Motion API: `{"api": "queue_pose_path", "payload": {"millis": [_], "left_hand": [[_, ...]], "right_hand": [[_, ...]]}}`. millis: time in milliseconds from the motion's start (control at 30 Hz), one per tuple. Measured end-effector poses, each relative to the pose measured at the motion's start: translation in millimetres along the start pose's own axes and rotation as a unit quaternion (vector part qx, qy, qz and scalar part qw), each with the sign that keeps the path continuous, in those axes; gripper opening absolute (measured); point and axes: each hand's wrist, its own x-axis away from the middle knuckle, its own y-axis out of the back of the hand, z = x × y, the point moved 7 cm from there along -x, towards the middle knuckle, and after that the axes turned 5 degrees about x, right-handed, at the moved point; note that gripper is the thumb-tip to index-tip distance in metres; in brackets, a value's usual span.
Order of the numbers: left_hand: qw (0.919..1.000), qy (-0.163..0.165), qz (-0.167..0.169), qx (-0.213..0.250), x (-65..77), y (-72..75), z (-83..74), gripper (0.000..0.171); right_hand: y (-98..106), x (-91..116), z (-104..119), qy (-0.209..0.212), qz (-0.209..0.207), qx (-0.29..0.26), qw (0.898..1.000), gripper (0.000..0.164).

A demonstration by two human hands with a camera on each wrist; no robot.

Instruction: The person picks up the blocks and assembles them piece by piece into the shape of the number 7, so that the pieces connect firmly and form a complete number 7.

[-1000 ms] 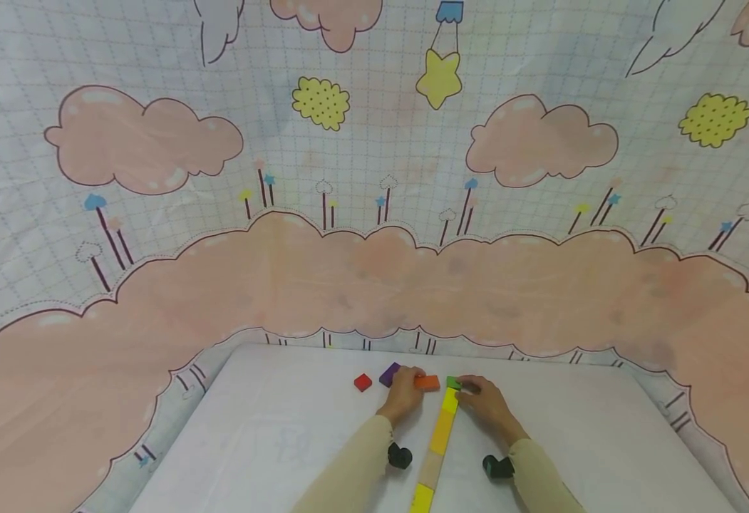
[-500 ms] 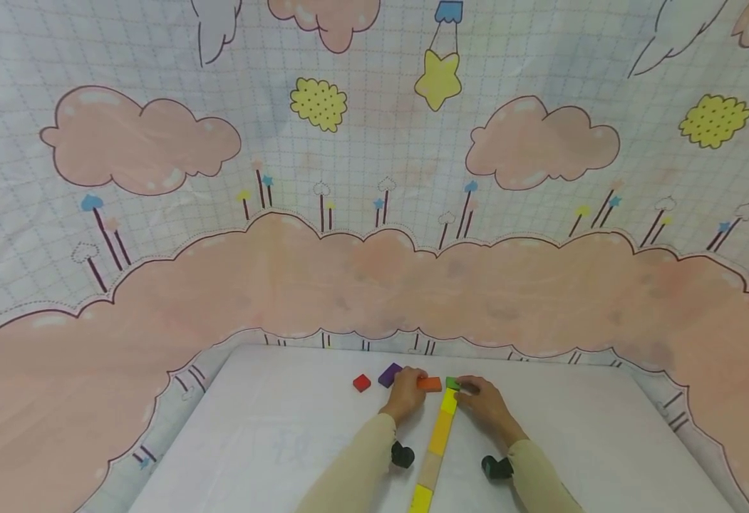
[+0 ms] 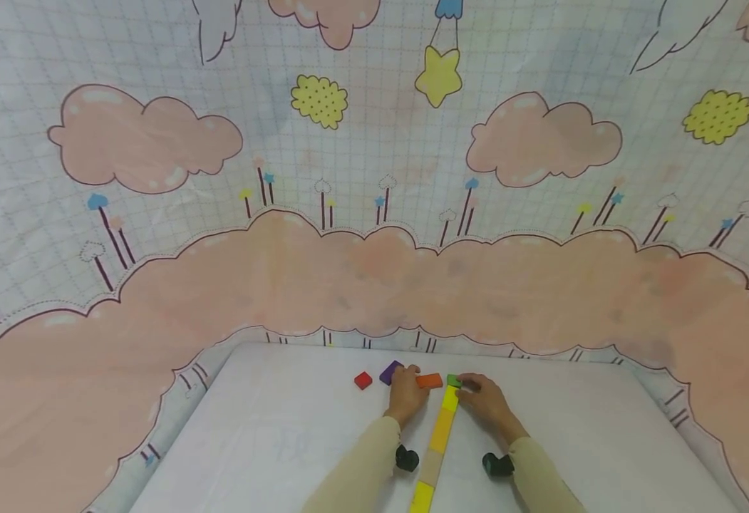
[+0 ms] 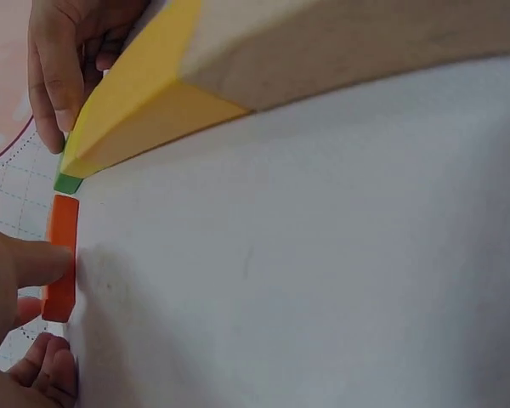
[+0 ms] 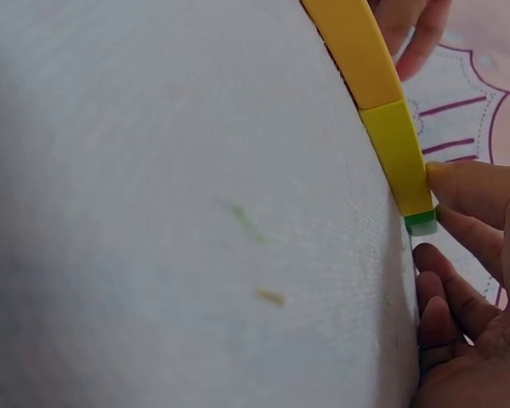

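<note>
My left hand (image 3: 406, 392) pinches a flat orange block (image 3: 430, 381), the thumb on its near side in the left wrist view. The block lies on the table beside a small green block (image 3: 454, 380), with a narrow gap between them. That green block caps the far end of a row of blocks: a bright yellow block (image 3: 450, 398), an orange-yellow block (image 3: 442, 427), a bare wood block (image 3: 430, 467) and another yellow block (image 3: 422, 496). My right hand (image 3: 486, 402) rests fingertips against the row's end; its thumb (image 5: 438, 172) touches the bright yellow block and its index finger reaches the green one.
A purple block (image 3: 389, 372) lies just left of my left hand, with a red block (image 3: 363, 381) farther left. The white tabletop (image 3: 271, 413) meets a cloud-patterned cloth (image 3: 412, 281) at its back edge. Dark objects (image 3: 406, 458) sit at both wrists.
My left hand has shifted slightly right, bringing the orange block nearer the green block and turning it a little. My right hand has stayed at the row's end.
</note>
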Motion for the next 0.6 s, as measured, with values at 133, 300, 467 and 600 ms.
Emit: {"api": "queue_pose_path", "payload": {"millis": [133, 300, 467, 600], "left_hand": [[0.9998, 0.000, -0.018, -0.010, 2.0, 2.0, 1.8, 0.030], [0.9995, -0.004, -0.010, -0.030, 5.1, 5.4, -2.6, 0.022], [0.9993, -0.020, -0.009, -0.030, 7.0, 7.7, -5.3, 0.022], [0.9993, -0.016, -0.007, -0.033, 7.5, 7.6, -2.5, 0.023]], "right_hand": [[-0.5, 2.0, -0.4, 0.000, -0.002, 0.005, 1.000, 0.036], [-1.7, 4.4, -1.2, -0.007, -0.005, 0.002, 1.000, 0.035], [-2.7, 7.8, -0.1, -0.015, -0.006, 0.002, 1.000, 0.035], [-3.8, 11.5, 1.6, -0.018, -0.008, 0.004, 1.000, 0.035]]}}
